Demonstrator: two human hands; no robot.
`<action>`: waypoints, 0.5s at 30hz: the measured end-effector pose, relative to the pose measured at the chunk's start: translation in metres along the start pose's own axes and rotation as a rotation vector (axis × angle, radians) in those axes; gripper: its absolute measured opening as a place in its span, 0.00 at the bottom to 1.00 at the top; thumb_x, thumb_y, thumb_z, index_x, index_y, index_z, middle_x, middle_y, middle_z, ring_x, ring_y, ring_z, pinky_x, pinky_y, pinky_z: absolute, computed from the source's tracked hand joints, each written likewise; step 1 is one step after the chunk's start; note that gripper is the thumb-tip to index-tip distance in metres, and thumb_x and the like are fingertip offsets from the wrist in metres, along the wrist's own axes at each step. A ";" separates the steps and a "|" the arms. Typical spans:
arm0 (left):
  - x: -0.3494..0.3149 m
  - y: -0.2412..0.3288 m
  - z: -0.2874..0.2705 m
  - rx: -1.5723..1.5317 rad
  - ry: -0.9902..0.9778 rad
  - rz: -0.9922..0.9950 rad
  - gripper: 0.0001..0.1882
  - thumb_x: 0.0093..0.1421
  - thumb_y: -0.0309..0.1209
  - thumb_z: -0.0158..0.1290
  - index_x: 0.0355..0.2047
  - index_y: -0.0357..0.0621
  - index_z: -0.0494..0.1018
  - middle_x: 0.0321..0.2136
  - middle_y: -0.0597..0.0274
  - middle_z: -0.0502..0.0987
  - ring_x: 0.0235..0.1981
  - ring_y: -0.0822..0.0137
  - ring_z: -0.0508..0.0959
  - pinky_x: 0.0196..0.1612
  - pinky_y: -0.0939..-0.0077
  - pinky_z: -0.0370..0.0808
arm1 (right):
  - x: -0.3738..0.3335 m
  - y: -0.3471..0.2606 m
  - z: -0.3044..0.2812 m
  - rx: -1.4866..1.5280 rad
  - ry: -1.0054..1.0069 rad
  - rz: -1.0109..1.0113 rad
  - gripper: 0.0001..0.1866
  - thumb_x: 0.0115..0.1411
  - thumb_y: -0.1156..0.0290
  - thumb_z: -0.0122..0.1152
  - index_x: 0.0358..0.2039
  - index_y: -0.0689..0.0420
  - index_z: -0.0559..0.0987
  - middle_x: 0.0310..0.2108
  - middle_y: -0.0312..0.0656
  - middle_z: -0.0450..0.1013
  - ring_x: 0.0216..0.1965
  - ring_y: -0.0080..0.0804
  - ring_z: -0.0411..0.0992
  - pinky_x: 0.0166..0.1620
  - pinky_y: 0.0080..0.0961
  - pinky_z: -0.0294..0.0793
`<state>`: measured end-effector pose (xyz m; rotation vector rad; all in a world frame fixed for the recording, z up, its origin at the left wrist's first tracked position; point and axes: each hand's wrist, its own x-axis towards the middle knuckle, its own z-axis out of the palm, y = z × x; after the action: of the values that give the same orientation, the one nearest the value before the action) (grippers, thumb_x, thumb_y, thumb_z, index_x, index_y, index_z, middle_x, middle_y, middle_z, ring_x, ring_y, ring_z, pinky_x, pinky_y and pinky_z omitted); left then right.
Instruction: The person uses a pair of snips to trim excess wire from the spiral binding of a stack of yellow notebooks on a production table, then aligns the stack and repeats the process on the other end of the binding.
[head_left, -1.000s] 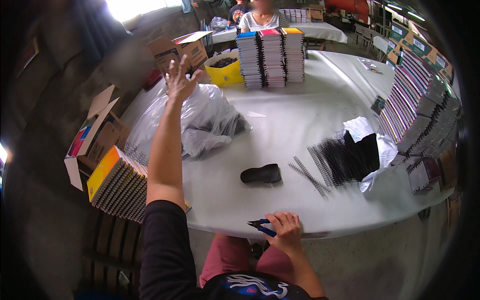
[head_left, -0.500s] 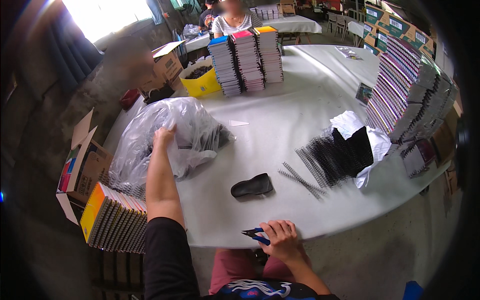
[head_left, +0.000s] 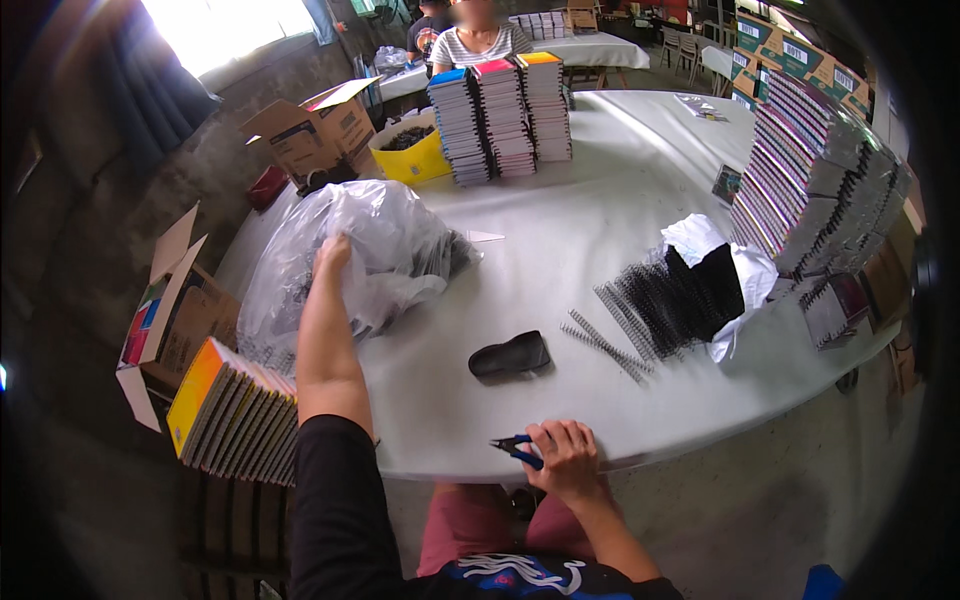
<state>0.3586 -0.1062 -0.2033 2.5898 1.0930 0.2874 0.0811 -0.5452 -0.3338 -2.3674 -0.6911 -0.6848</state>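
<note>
My left hand (head_left: 332, 257) is closed on a large clear plastic bag (head_left: 385, 235) at the left of the table; dark coils show through its film. In my right hand (head_left: 565, 455), over the table's near edge, is a pair of blue-handled cutting pliers (head_left: 518, 449), jaws pointing left. Beyond the pliers lies a black case (head_left: 510, 356), flat on the white cloth. To its right are two loose black spiral coils (head_left: 606, 346), beside a heap of black spiral coils (head_left: 680, 305) partly resting in white wrapping (head_left: 757, 290).
A stack of yellow-covered spiral notebooks (head_left: 230, 415) and an open carton (head_left: 185, 310) flank the table's left edge. Tall notebook stacks stand at the back (head_left: 500, 120) and right (head_left: 785, 170). Beside the back ones is a yellow tub (head_left: 415, 165). Another person (head_left: 480, 40) sits beyond.
The pliers' handles have come closer together in my right hand. My left hand keeps its grip on the bag, whose film has shifted slightly. The whole view has moved a little.
</note>
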 end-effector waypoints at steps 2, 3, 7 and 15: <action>-0.063 0.056 -0.017 0.104 0.051 0.080 0.25 0.59 0.46 0.42 0.53 0.49 0.69 0.55 0.54 0.69 0.58 0.54 0.67 0.55 0.59 0.67 | -0.001 0.011 0.000 -0.057 0.014 0.002 0.15 0.47 0.64 0.60 0.38 0.51 0.74 0.33 0.37 0.69 0.37 0.37 0.68 0.43 0.36 0.67; -0.070 0.068 -0.038 0.141 0.096 0.087 0.24 0.58 0.45 0.43 0.52 0.50 0.71 0.55 0.55 0.70 0.57 0.56 0.68 0.55 0.60 0.68 | -0.001 0.008 0.002 -0.044 0.019 -0.006 0.16 0.47 0.65 0.61 0.38 0.51 0.74 0.34 0.38 0.69 0.37 0.37 0.68 0.43 0.36 0.67; -0.106 0.113 -0.096 -0.087 0.456 0.306 0.26 0.46 0.46 0.58 0.47 0.57 0.74 0.45 0.60 0.76 0.49 0.58 0.75 0.48 0.61 0.72 | 0.001 -0.002 -0.003 -0.009 -0.009 0.002 0.19 0.44 0.66 0.64 0.38 0.50 0.74 0.34 0.36 0.70 0.38 0.35 0.69 0.44 0.35 0.68; -0.349 0.100 -0.103 -0.639 0.464 1.565 0.30 0.42 0.36 0.61 0.47 0.39 0.69 0.48 0.51 0.71 0.43 0.46 0.73 0.47 0.59 0.71 | -0.004 0.003 0.000 -0.095 -0.030 0.053 0.22 0.46 0.63 0.63 0.44 0.49 0.73 0.38 0.37 0.71 0.42 0.40 0.69 0.47 0.38 0.66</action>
<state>0.1534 -0.4029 -0.0926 2.1624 -1.0371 1.2898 0.0800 -0.5482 -0.3375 -2.4778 -0.6186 -0.6746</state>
